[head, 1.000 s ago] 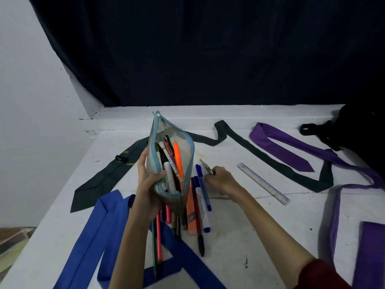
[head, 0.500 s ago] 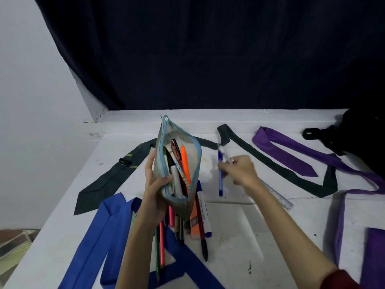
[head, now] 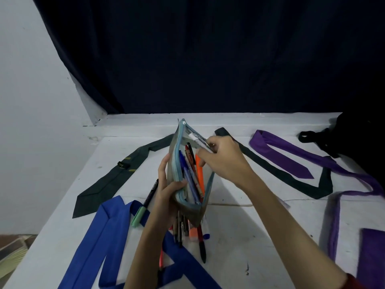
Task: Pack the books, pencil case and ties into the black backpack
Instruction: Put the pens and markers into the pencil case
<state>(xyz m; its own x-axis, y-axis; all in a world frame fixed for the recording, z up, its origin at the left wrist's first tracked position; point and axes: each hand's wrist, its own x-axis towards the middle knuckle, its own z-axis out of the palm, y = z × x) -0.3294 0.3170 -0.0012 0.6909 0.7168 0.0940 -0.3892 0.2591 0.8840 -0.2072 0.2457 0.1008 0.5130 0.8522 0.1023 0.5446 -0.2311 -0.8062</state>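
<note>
My left hand [head: 166,190] grips the side of a clear pencil case [head: 177,155] with a light blue zip, held upright and open above the white table [head: 239,232]. Pens and an orange highlighter stand inside it. My right hand [head: 223,159] is at the case's mouth, pinching a pen [head: 198,140] whose white end points into the opening. A dark green tie [head: 112,180], a blue tie [head: 98,243] and a purple tie [head: 287,157] lie spread on the table. The black backpack [head: 350,136] sits at the far right, mostly out of view.
Loose pens and markers [head: 187,228] lie on the table under the case. A black marker with a green cap [head: 145,203] rests left of my left wrist. A dark curtain hangs behind the table, and a white wall stands to the left.
My right hand picked a pen off the table, lifted it, and brought it left to the mouth of the case. The left hand kept holding the case upright.
</note>
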